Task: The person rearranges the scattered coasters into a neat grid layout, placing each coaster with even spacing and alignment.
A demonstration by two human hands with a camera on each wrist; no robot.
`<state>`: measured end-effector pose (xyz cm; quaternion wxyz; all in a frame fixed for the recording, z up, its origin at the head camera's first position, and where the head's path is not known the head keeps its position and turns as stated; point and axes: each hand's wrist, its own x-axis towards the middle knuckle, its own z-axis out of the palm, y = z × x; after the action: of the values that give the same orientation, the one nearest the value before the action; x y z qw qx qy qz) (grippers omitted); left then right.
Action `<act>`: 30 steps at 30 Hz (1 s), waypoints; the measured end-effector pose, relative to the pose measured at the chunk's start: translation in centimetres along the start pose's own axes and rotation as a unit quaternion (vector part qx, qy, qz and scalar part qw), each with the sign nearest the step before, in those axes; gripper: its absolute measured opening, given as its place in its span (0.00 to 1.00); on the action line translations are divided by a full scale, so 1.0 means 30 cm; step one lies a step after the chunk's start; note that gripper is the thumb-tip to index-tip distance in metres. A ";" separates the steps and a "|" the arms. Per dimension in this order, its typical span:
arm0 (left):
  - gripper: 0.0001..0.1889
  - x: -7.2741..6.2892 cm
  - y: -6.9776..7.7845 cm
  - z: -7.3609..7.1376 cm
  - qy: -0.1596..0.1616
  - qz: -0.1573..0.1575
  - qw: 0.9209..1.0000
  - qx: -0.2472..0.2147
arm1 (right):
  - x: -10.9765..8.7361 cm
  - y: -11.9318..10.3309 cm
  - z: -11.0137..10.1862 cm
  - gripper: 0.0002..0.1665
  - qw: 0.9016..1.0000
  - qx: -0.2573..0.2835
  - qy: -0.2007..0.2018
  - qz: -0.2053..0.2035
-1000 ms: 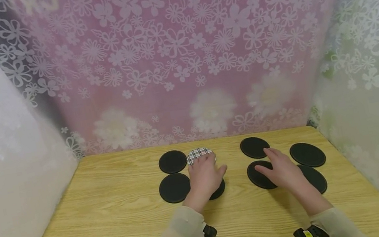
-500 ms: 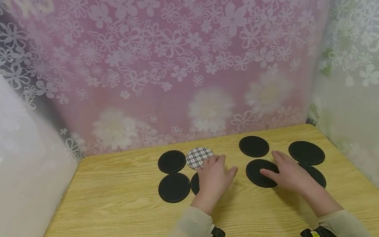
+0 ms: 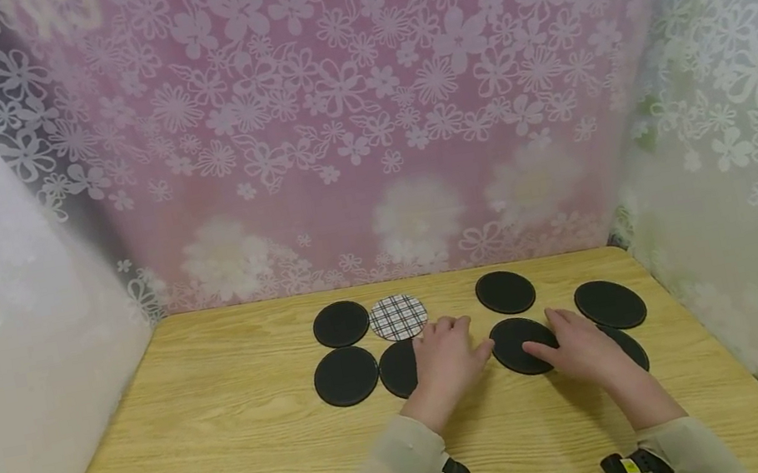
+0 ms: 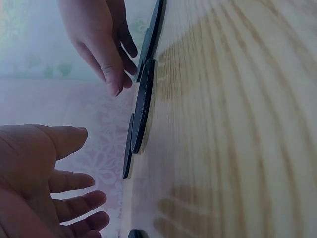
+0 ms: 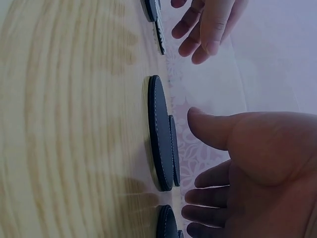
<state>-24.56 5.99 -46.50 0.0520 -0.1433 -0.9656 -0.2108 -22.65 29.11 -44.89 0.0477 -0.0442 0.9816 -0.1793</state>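
Round black coasters lie on the wooden table, along with one plaid coaster (image 3: 398,317). My left hand (image 3: 449,359) hovers with relaxed fingers, partly covering the front black coaster (image 3: 397,369) of the left group. Over the near black coaster (image 3: 513,346) of the middle pair is my right hand (image 3: 583,348), its thumb above that coaster's right side. In the left wrist view, my left hand (image 4: 29,178) holds nothing and is raised off the table. The right wrist view shows a gap between my right hand (image 5: 267,173) and a stitched-edge black coaster (image 5: 161,134).
Left of the plaid coaster lie a back black coaster (image 3: 340,324) and a front one (image 3: 346,377). Another black coaster (image 3: 505,292) sits behind the middle one. Two more, a back one (image 3: 610,305) and a partly hidden one (image 3: 633,348), lie right. Patterned curtains (image 3: 356,105) surround the wooden table (image 3: 222,467).
My left hand has moved right, off the plaid coaster, uncovering it and part of the black one in front. My right hand has shifted slightly right and nearer. The coasters look unmoved on the table.
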 end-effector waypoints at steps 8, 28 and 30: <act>0.29 0.009 0.033 0.042 -0.005 -0.009 1.000 -0.002 | -0.002 0.005 0.000 0.52 1.000 -0.024 -0.001 0.002; 0.26 0.016 0.071 0.104 -0.023 -0.030 0.999 -0.007 | 0.012 0.025 0.021 0.36 0.998 -0.054 0.034 -0.008; 0.25 0.017 0.074 0.106 -0.022 -0.032 0.999 -0.003 | 0.012 0.022 0.021 0.35 0.998 -0.053 0.034 -0.006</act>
<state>-24.50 9.39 -48.44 0.0240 -0.1174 -0.9699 -0.2119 -22.97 29.48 -45.74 0.0111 -0.0466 0.9905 -0.1291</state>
